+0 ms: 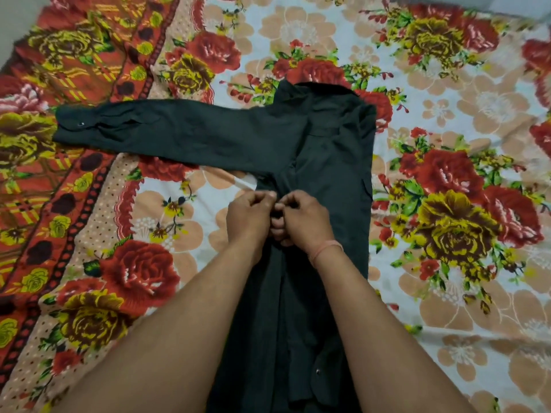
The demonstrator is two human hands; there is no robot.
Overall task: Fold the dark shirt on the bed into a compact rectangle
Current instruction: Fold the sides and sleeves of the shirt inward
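A: Where is the dark shirt (325,138) lying?

B: On the bed's floral bedsheet (447,120), lengthwise, collar (316,86) at the far end. Its body runs from the collar toward the camera, and the hem is cut off by the bottom edge of the view.

A: And the sleeves?

B: One sleeve (167,132) stretches flat out to the left of the shirt's body, ending in a cuff with a small pale button (80,124). The other sleeve seems folded down over the body's right side; a second button (318,372) shows low on the body, but in dark cloth on dark cloth I cannot trace its outline.

A: What are the hands doing?

B: Both sit at the middle of the shirt's body, just below where the spread sleeve joins. The left hand (249,216) has its fingertips pinched tight on the fabric along the centre line. The right hand (301,217) is curled close against it, fingers drawn in on the same strip of cloth. The two hands touch or nearly touch. Exactly what they pinch, a button or only a fold, is hidden behind the fingers.

A: Anything else?

B: A thin pinkish band (326,250) circles the right wrist. A small white patch (246,181) peeps out under the sleeve just left of the hands; I cannot tell what it is.
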